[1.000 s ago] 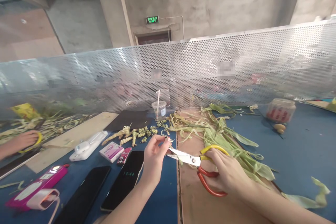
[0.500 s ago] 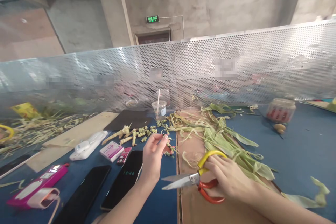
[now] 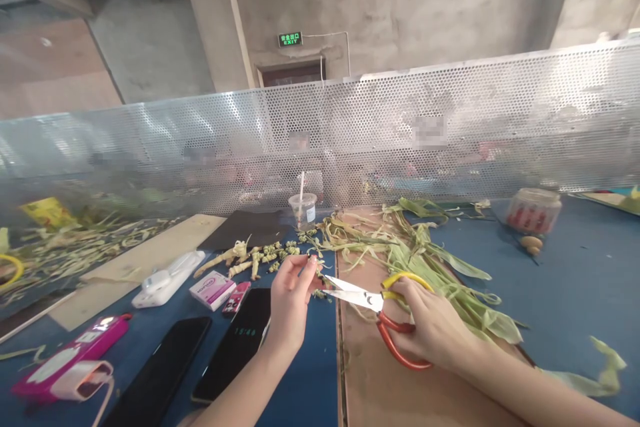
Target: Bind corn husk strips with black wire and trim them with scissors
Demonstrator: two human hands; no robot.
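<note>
My left hand is closed in a pinch on a small greenish knotted piece of husk, mostly hidden by the fingers. With the fingers through its handles, my right hand holds a pair of scissors with one yellow and one red handle. The blades are parted, and their tips are right beside the piece at my left fingertips. Behind my hands, small green knots and pale braided pieces lie on the blue table. Long green husk strips are heaped on a brown board.
Two black phones, a pink-and-white box, a white device and a magenta case lie on the left. A plastic cup with a straw stands before the perforated metal screen. A jar is at right.
My right hand has raised and turned the scissors, bringing their blades up from below to my left fingertips, and the handles are spread wider. My left hand has hardly moved.
</note>
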